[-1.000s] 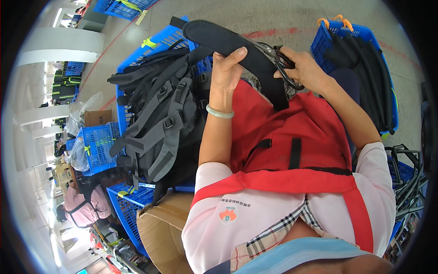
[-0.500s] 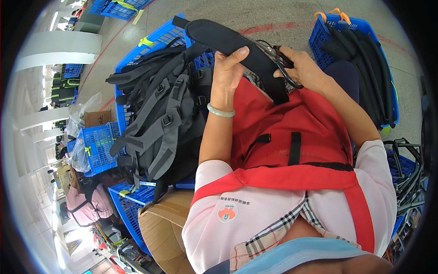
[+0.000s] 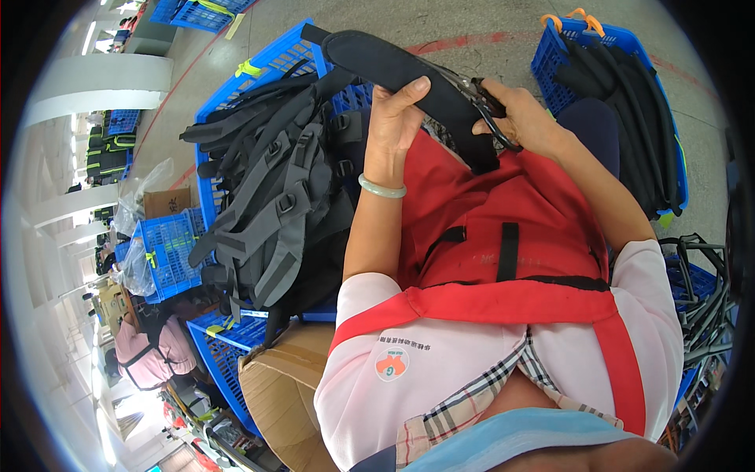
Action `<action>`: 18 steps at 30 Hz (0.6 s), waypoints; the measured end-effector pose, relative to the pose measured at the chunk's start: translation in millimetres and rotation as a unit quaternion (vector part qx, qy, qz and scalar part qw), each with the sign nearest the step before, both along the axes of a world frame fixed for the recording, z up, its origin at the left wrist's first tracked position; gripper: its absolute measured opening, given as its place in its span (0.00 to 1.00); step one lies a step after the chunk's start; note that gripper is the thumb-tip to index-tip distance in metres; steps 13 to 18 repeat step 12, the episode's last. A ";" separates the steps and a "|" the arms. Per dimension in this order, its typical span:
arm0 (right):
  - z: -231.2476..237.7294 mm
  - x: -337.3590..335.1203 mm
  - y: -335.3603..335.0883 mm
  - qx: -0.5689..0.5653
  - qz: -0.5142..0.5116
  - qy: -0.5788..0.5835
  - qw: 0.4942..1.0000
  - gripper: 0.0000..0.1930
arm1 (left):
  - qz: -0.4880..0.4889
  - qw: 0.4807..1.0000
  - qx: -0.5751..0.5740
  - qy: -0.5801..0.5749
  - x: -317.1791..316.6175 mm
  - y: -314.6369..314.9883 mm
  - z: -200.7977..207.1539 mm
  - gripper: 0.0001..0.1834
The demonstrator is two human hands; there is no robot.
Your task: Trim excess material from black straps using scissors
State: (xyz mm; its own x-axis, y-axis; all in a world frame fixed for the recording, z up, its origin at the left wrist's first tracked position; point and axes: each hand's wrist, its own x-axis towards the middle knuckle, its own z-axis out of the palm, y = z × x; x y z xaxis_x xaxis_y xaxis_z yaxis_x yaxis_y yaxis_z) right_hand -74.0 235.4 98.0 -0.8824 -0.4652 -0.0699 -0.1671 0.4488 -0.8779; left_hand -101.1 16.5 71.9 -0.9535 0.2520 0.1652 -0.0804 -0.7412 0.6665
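While my left hand (image 3: 395,110) clamps the black padded strap (image 3: 409,79) and my right hand (image 3: 525,118) is closed on the scissors (image 3: 491,110), I risk nicking the webbing if the strap slips.

straps heaped in the left crate (image 3: 236,86); more in the right crate (image 3: 621,39).

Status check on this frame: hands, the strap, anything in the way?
Left hand grips padded black shoulder strap. Right hand holds scissors against the strap. Nothing in between; heaped straps in blue crate at left.
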 end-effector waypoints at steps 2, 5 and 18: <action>-2.2 1.9 -1.2 0.005 -0.003 0.036 0.999 0.28 | -0.006 1.000 -0.009 -0.003 1.5 2.5 -0.9 0.12; -8.6 1.3 1.0 0.000 -0.015 0.065 0.998 0.27 | -0.016 1.000 -0.013 -0.008 3.0 5.6 -0.4 0.13; -2.9 0.3 0.5 0.024 -0.023 0.062 0.997 0.26 | 0.001 0.999 -0.048 -0.007 7.4 14.2 -4.2 0.14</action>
